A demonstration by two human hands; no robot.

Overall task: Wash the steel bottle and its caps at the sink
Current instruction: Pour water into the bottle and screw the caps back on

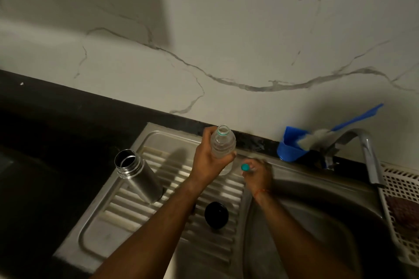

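Gripping a clear plastic bottle (223, 146) round its lower body, the left hand (210, 161) has it upright with the mouth open. Just to the right of that grip, the right hand (258, 174) pinches a small teal cap (244, 167) at its fingertips; that hand is blurred, so how its other fingers lie cannot be told. The steel bottle (136, 179) stands off to the left of the left hand's grip and a little nearer the person, apart from both hands, on the ribbed drainboard (118, 217). Its long axis runs upright, with the open, uncapped mouth on top. A black cap (216, 215), probably its own, lies on the same drainboard, nearer the person than either grip, between the two forearms. The left hand is the nearer one to the steel bottle; the right is nearer the basin (317, 215) and the tap (368, 154), both on its right. As I read it, neither hand is free for the steel bottle until the plastic bottle and teal cap are put down, and the reach would then go leftward from the left hand.
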